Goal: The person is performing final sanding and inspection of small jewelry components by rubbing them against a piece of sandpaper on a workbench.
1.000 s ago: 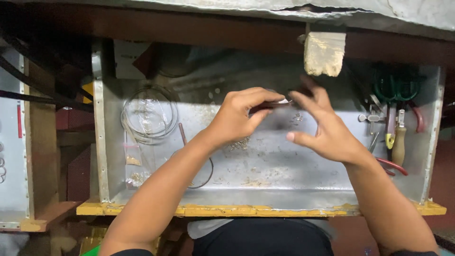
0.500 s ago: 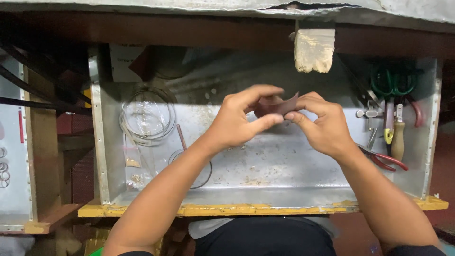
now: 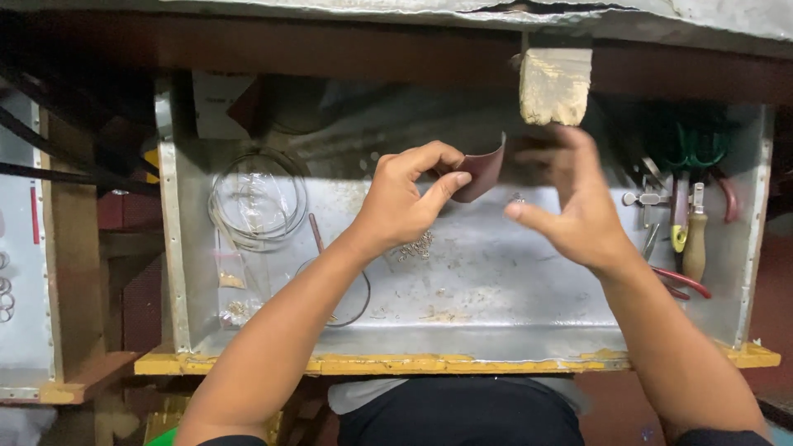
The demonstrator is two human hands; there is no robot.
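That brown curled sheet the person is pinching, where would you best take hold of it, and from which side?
Probably by its lower left edge, from the left, as the left hand does now: thumb and forefinger pinch the brown curled sheet there. It is thin and bowed, so a flat pinch across an edge suits it. The right side stands free, with the right hand open beside it.

A metal tray (image 3: pixel 462 322) fills the middle of the frame. Coiled wire (image 3: pixel 258 198) is laid at its left, hand tools (image 3: pixel 686 223) are stacked at its right edge, and a block (image 3: pixel 555 84) is seen above it at upper centre.
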